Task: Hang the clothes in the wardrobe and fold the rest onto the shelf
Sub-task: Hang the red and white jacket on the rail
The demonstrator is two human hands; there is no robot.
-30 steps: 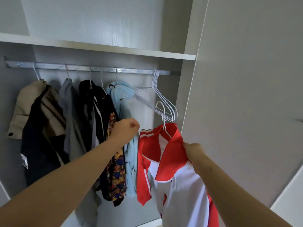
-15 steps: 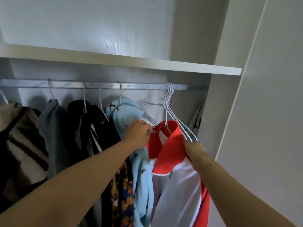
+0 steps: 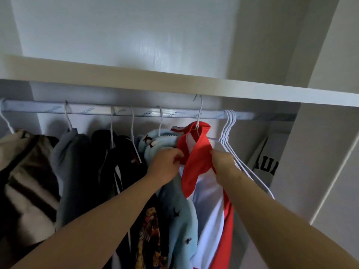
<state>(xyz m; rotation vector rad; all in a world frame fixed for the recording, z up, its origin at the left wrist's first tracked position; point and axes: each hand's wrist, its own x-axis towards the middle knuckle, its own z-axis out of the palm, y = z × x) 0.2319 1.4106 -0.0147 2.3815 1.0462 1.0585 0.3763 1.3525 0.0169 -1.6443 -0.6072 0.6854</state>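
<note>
1. Nearest to the camera, the left hand has its fingers curled on the left shoulder of the red and white jacket. The right hand pinches the red collar on the other side. Both hands are at about the same height, and neither is clearly nearer to the rail.
2. The jacket hangs straight down between the hands, on a white wire hanger.
3. Directly above the hands, the hook of this hanger stands higher than the silver metal rail and does not appear to sit on it yet. The rail runs from left to right, so I judge the hook must come down over it.
4. The free place on the rail lies between the light blue fleece garment and the empty white wire hangers.
5. Farthest, the white wooden shelf is close above the hook.
</note>
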